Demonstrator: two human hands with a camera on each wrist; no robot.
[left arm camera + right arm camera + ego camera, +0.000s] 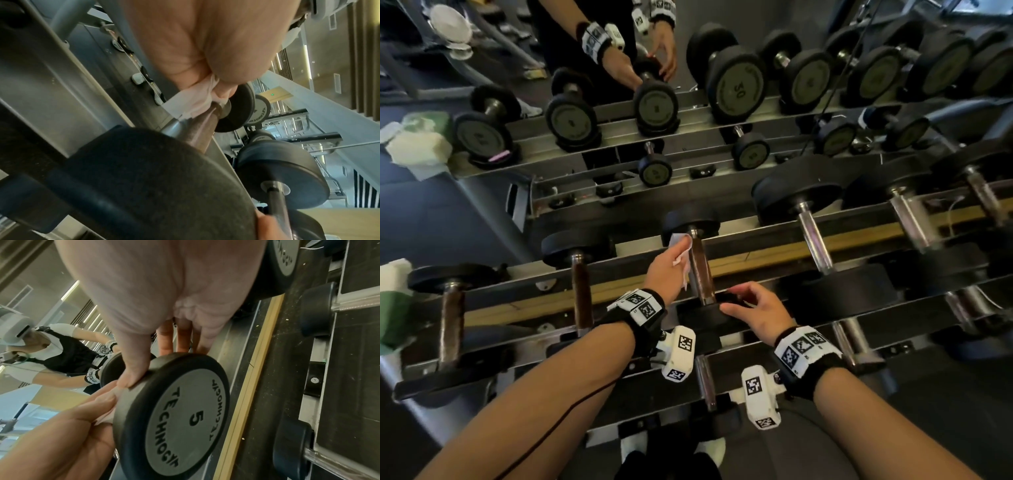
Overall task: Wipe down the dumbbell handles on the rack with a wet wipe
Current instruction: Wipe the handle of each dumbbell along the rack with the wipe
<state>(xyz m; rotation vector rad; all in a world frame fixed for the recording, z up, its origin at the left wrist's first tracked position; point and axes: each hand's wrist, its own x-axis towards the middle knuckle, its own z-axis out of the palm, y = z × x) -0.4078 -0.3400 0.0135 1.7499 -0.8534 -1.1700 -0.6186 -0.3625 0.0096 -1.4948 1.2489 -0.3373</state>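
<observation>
On the top rail of the rack (774, 250) lies a small black dumbbell with a brown worn handle (700, 270). My left hand (681, 253) pinches a white wet wipe (678, 244) and presses it against the far part of that handle, by the far head (690, 219). The left wrist view shows the wipe (189, 104) bunched under my fingers on the handle (203, 128). My right hand (732, 301) grips the rim of the near head (705, 317), thumb on one side and fingers on the other. That head is marked 5 (179, 415).
Two more brown-handled dumbbells (582, 291) lie to the left. Heavier ones with chrome handles (813, 236) lie to the right. A green and white wipe pack (392, 308) sits at the rack's left end. A mirror (722, 85) behind reflects the rack and me.
</observation>
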